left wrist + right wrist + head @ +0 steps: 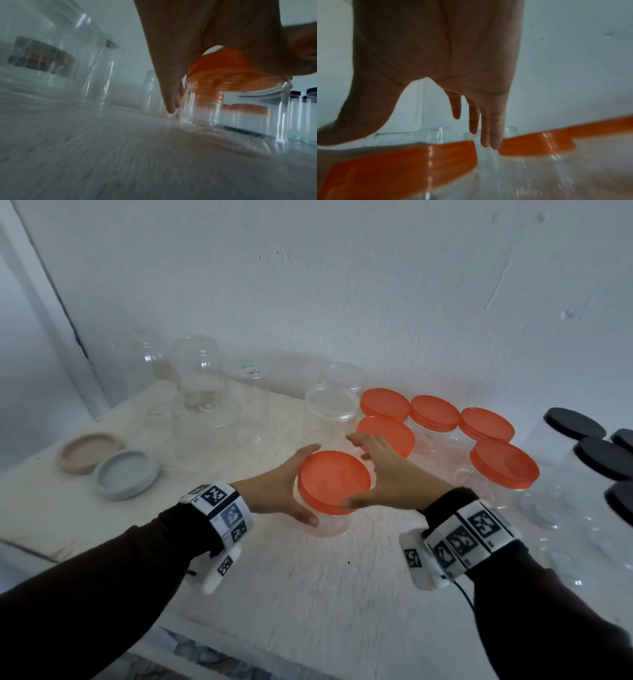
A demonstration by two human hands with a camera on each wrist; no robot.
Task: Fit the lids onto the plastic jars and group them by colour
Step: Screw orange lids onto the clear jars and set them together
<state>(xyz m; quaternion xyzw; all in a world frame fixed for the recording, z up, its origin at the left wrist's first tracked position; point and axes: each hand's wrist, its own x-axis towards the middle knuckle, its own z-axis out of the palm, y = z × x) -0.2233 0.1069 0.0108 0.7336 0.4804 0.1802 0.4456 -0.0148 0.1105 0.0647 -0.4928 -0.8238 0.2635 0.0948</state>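
Head view: left hand (274,494) cups a clear ribbed jar (330,520) with a round orange lid (334,481), mid-bench (308,594); right hand (394,477) alongside, fingers straight, gripping nothing.

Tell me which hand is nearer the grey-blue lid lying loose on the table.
Left. The left hand, at the orange-lidded jar, is just right of the grey-blue lid; the right hand is beyond that jar.

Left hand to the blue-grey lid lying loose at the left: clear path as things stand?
Probably yes. The blue-grey lid lies open side up on the table, with bare surface between it and the left hand. But that hand is wrapped round the orange-lidded jar and must let go first.
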